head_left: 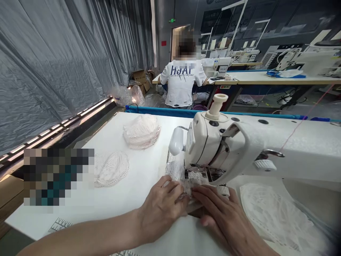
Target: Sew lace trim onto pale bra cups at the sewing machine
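Note:
A white sewing machine [207, 142] stands on the white table, a pink thread running to it. Under its needle area lies a piece of white lace fabric [174, 170]. Close to the presser foot, my left hand [163, 206] has its fingers curled and pinched on the near edge of the lace. My right hand [223, 213] lies to the right of it, fingers stretched out and pressing flat on the fabric. The needle tip is hidden behind the machine head and fingers.
Pale lace pieces [141, 131] are stacked at the table's back left, with another lace piece [113, 169] nearer. More white lace [277, 213] lies right of my right hand. Ahead, a person in a white shirt [182, 83] sits at another table. A grey curtain [74, 57] hangs left.

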Action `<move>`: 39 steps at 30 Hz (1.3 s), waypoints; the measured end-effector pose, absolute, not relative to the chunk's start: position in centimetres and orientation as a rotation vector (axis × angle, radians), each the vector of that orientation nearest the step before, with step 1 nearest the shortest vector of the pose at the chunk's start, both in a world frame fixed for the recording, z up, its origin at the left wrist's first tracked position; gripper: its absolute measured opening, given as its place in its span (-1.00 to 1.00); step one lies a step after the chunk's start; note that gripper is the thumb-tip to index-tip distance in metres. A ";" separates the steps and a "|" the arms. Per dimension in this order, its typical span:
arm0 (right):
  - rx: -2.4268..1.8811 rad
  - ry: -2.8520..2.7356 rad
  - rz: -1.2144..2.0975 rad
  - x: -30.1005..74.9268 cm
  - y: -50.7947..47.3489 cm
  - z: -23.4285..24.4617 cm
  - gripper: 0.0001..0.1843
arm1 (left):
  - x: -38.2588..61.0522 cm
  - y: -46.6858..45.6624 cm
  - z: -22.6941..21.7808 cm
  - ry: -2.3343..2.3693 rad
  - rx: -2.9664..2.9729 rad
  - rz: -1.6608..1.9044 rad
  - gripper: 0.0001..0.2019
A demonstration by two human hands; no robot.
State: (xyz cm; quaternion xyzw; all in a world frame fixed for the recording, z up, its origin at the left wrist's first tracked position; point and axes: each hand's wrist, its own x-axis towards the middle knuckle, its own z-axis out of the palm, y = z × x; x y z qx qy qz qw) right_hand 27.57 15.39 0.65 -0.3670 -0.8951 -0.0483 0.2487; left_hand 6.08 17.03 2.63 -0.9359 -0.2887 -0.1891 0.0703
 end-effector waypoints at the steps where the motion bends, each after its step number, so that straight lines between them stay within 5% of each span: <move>1: -1.010 -2.466 -0.179 27.7 15.7 0.7 -0.49 | 6.0 17.4 2.5 -0.881 -2.817 -0.565 -0.84; 18: -1.049 -2.504 -0.349 28.5 16.8 -0.6 -0.50 | 5.3 19.3 2.2 -0.930 -2.852 -0.521 -0.62; 39: -0.905 -2.508 -0.538 27.8 16.6 0.8 -0.52 | 5.4 18.5 2.5 -0.884 -2.843 -0.580 -0.71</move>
